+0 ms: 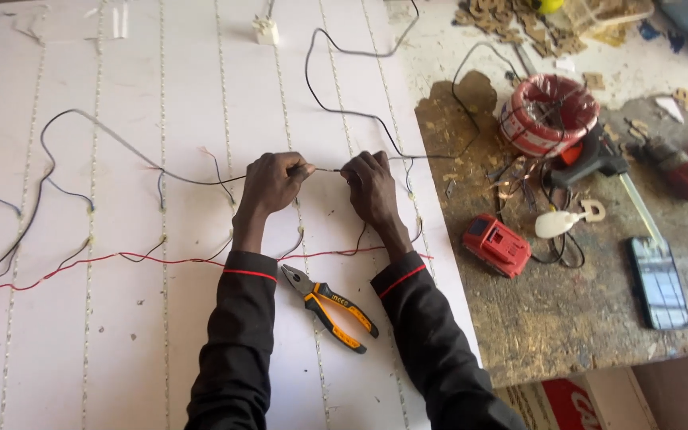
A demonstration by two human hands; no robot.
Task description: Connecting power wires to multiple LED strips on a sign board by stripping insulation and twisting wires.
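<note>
Wire ends [326, 170] hidden in fingertips of hands; red wire [81, 263] cut off at left edge.

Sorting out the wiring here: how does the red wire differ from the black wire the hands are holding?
The red wire lies flat across the white panel, untouched; the black wire is pinched between the left hand and right hand. The red wire runs nearer the pliers; the black wire loops away toward the workbench. Both are thin.

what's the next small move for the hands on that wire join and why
Probably twist the ends together. The left hand and right hand each pinch a black wire, with a short bare stretch spanning between the fingertips. The pliers lie unused on the white panel.
</note>
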